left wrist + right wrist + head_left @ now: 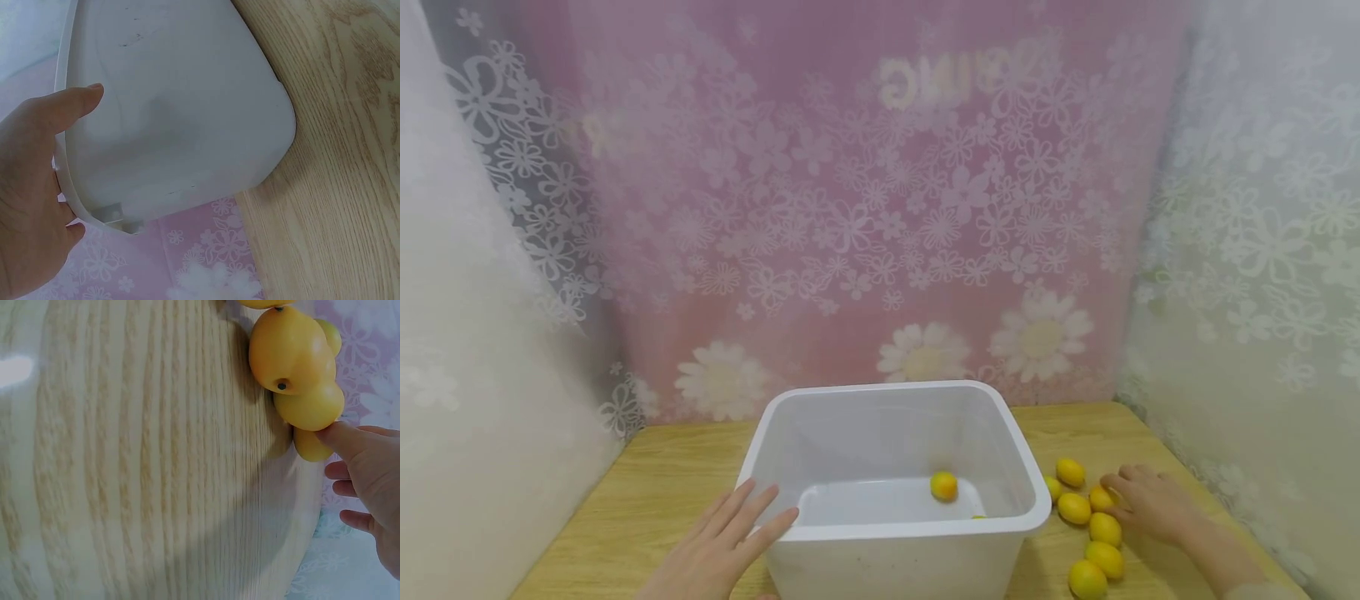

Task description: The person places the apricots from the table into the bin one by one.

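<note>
A white plastic bin (898, 528) stands in the middle of the table. My left hand (721, 533) holds its near left rim; in the left wrist view the thumb (78, 105) lies on the outer wall and the fingers go behind the rim. To the right of the bin, my right hand (1153, 502) has a small yellow fruit (1102, 498) between thumb and fingertips. Several like it lie around, among them one yellow fruit (1105, 560) nearer me. Inside the bin lies a yellow fruit with an orange blush (943, 486); another barely shows over the near rim.
The wood-grain table (677, 475) ends at a pink flowered curtain (865, 250) at the back. Pale flowered sheets hang along both sides, the right sheet (1247, 375) close to my right arm. Two fruits (1071, 472) sit near the bin's right wall.
</note>
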### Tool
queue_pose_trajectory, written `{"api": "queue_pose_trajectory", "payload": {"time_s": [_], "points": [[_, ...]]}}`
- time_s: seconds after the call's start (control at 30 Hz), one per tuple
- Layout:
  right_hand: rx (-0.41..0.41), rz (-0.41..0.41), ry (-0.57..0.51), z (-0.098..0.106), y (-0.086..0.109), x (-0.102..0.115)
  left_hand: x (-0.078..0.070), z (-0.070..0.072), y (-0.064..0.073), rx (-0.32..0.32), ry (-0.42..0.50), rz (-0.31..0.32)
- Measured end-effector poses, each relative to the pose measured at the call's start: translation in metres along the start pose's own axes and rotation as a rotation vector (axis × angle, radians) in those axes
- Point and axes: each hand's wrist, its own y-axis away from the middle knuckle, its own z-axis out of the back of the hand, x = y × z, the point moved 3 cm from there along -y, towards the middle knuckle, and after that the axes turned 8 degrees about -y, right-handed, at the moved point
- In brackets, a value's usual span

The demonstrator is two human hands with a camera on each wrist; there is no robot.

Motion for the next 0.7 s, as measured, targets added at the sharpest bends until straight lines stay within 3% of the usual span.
{"api": "queue_pose_trajectory", "payload": {"time_s": [0.7], "points": [[-0.028, 0.015, 0.021, -0.0069, -0.0024, -0.0034, 0.0004, 0.001, 0.0002, 0.014, -0.005, -0.011]]}}
